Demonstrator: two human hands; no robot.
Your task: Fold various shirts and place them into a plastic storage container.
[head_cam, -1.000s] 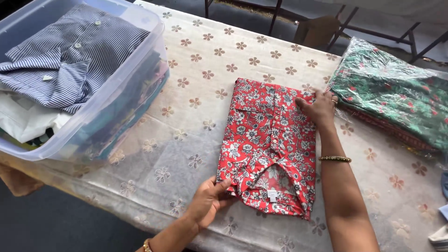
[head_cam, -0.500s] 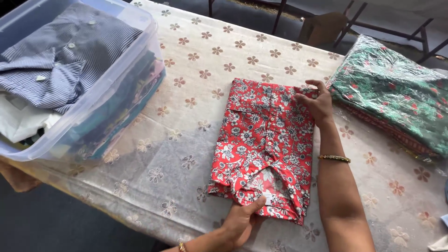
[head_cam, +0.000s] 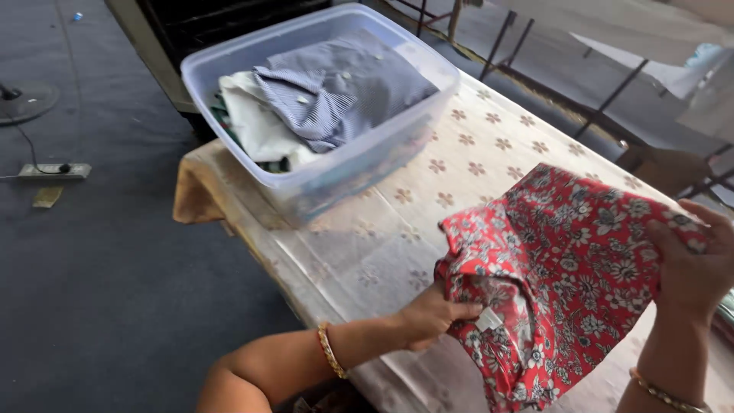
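left hand (head_cam: 432,315) is pinched on the collar end of the folded red flower shirt (head_cam: 562,268). right hand (head_cam: 692,264) is closed on the far edge. shirt is held up just over the table w/ flower cloth (head_cam: 397,229). clear box (head_cam: 321,107) w/ striped shirt (head_cam: 336,95) is set well apart.

The right hand (head_cam: 692,268) is cut off by the right edge, its fingertips hidden behind the red floral shirt (head_cam: 566,268) (whose lower hem leaves the picture). Clothes deep in the clear bin (head_cam: 306,180) blur behind its wall.
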